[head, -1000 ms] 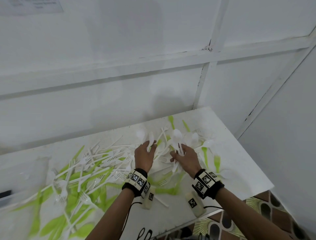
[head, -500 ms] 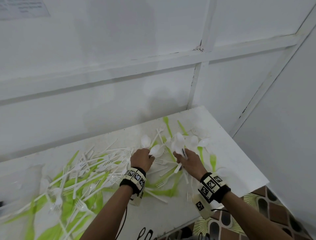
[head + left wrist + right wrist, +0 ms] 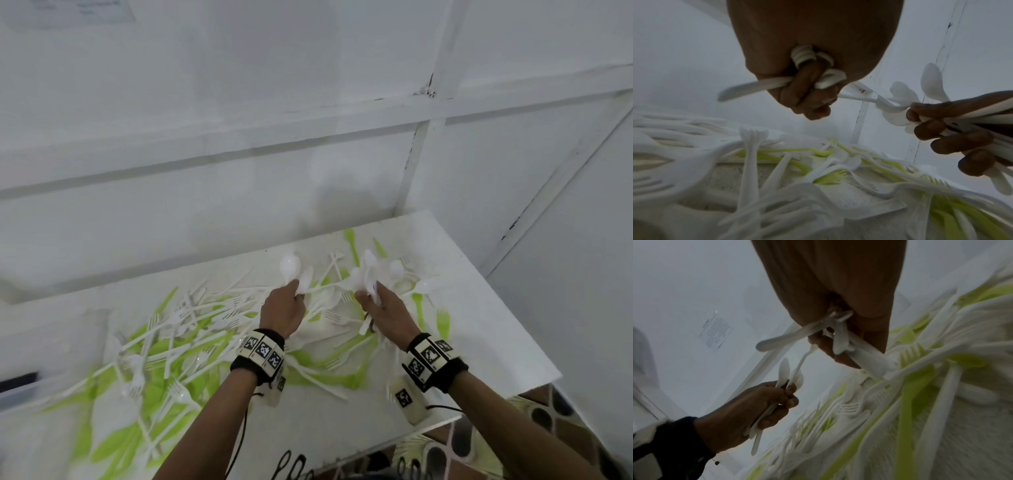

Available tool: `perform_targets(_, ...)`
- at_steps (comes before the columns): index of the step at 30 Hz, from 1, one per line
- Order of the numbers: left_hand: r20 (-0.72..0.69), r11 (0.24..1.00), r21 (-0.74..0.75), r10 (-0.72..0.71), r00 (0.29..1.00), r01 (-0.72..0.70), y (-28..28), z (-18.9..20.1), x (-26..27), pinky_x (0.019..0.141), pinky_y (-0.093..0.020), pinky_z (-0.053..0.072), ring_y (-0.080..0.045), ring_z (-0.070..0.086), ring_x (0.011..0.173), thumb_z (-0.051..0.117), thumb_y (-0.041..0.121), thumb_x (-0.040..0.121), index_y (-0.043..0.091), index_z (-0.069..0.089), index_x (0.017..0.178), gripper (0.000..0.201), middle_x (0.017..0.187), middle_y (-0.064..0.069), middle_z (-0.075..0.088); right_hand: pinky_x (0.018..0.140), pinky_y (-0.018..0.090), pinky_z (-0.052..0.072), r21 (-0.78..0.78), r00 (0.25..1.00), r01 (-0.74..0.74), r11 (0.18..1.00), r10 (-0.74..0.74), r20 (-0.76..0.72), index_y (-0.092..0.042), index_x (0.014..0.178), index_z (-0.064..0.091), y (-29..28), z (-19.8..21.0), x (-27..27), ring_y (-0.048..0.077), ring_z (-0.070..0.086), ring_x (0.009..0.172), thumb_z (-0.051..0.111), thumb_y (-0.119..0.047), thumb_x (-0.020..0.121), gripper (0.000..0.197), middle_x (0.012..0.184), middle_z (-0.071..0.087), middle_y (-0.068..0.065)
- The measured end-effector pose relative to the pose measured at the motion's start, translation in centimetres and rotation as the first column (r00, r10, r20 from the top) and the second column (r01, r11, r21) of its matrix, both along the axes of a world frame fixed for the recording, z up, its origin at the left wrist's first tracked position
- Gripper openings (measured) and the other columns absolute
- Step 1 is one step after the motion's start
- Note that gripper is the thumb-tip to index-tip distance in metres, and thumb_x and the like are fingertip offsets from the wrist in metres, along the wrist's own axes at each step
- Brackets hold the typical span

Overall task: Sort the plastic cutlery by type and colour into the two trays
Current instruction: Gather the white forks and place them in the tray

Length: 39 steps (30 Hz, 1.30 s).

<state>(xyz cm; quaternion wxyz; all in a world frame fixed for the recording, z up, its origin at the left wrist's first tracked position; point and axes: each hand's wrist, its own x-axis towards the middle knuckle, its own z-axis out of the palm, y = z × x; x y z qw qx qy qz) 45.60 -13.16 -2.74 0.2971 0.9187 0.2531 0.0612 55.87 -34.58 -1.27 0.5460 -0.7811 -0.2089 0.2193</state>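
From the head view, white spoons (image 3: 291, 270) are held bunched in the left hand (image 3: 282, 311) and more white spoons (image 3: 368, 274) in the right hand (image 3: 387, 315), above white and green cutlery (image 3: 191, 329) scattered over the table (image 3: 496, 325). In the left wrist view, the left grip (image 3: 807, 91) is seen curled round white handles. In the right wrist view, the right grip (image 3: 840, 344) is likewise clenched on white pieces.

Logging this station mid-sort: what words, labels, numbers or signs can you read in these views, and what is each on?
No text can be read in any view.
Paper sheet on the wall: lines of print, too small and blurred to read.
Same sheet at the top of the head view: blurred.
Wrist bands: black-and-white square marker patterns, no letters.
Black scrawl at the table's near edge: cut off, unreadable.
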Motion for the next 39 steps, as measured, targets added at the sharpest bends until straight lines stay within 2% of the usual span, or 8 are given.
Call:
perform_targets(9,0.042,0.996,-0.085,0.034,0.999,-0.031,-0.1,-1.1,-1.7,0.079,-0.045,0.052,-0.035,0.064,0.089,0.047,0.009,0.099,0.003,0.061,0.113,0.021,0.096,-0.018,0.070,0.050,0.034,0.048,0.238,0.956,0.215,0.947,-0.155,-0.249,-0.009,0.087,0.059,3.5,0.4,-0.9,0.020,0.051,0.053,0.074,-0.040,0.092,0.034,0.063,0.058,0.004)
perform_targets(18,-0.085,0.978,0.087,-0.183,0.979,0.191,-0.9,-0.2,-2.0,0.061,-0.033,0.040,-0.028,0.055,0.074,0.058,0.029,0.084,0.021,0.049,0.084,0.012,0.071,0.003,0.054,0.047,0.025,0.047,0.035,0.982,0.163,0.986,-0.159,-0.105,-0.009,0.080,0.064,5.2,0.4,-0.3,0.012,0.059,0.049,0.074,-0.025,0.092,0.022,0.064,0.066,0.001)
perform_targets(21,-0.051,0.965,0.146,-0.211,0.976,0.217,-1.3,0.2,-1.8,0.069,-0.036,0.049,-0.026,0.058,0.077,0.060,0.036,0.087,0.019,0.054,0.088,0.018,0.075,0.003,0.060,0.052,0.029,0.049,0.005,0.994,0.002,1.000,-0.001,-0.105,-0.012,0.080,0.065,6.2,0.5,-0.9,0.015,0.059,0.049,0.074,-0.029,0.091,0.023,0.063,0.067,0.001)
perform_targets(25,0.037,0.990,0.035,-0.141,0.989,0.140,0.7,0.1,-2.1,0.067,-0.033,0.041,-0.025,0.062,0.083,0.052,0.031,0.098,0.016,0.065,0.096,0.020,0.085,-0.002,0.066,0.056,0.032,0.051,0.055,0.986,0.131,0.990,-0.125,-0.110,-0.014,0.074,0.060,7.0,0.6,-0.4,0.014,0.058,0.051,0.074,-0.043,0.090,0.036,0.062,0.064,-0.002)
perform_targets(29,0.218,0.984,-0.160,-0.049,0.975,0.085,3.0,-1.1,-3.8,0.065,-0.034,0.052,-0.016,0.062,0.062,0.047,0.028,0.099,0.016,0.069,0.104,0.026,0.074,0.001,0.066,0.071,0.031,0.042,-0.282,0.956,-0.013,0.959,0.094,0.276,-0.028,0.073,0.053,8.1,-1.1,0.3,0.020,0.058,0.074,0.074,-0.037,0.090,0.028,0.072,0.060,-0.007)
perform_targets(30,0.266,0.980,-0.191,-0.010,0.964,0.062,3.3,-1.5,-4.3,0.061,-0.034,0.051,-0.014,0.059,0.056,0.049,0.026,0.099,0.013,0.069,0.103,0.024,0.071,-0.001,0.066,0.080,0.034,0.042,-0.377,0.931,-0.086,0.922,0.208,0.298,-0.027,0.088,0.063,8.6,-1.5,0.2,0.026,0.060,0.091,0.072,-0.035,0.092,0.013,0.089,0.068,-0.002)
perform_targets(33,0.337,0.978,-0.206,0.089,0.937,-0.019,3.9,-2.2,-5.3,0.056,-0.036,0.048,-0.011,0.050,0.054,0.051,0.036,0.097,0.009,0.069,0.105,0.034,0.070,-0.005,0.064,0.105,0.036,0.038,-0.629,0.887,-0.170,0.758,0.396,0.239,-0.015,0.143,0.054,9.9,-3.1,-0.3,0.033,0.050,0.130,0.064,-0.037,0.097,0.052,0.140,0.060,0.011)
perform_targets(39,0.263,0.978,-0.204,0.091,0.961,-0.037,3.8,-3.2,-6.7,0.053,-0.042,0.049,-0.020,0.056,0.053,0.054,0.046,0.091,0.011,0.067,0.084,0.038,0.069,-0.005,0.066,0.088,0.037,0.047,-0.668,0.892,-0.117,0.734,0.374,0.254,-0.011,0.119,0.062,11.3,-4.6,-1.6,0.036,0.059,0.112,0.064,-0.039,0.092,0.038,0.116,0.064,0.016)
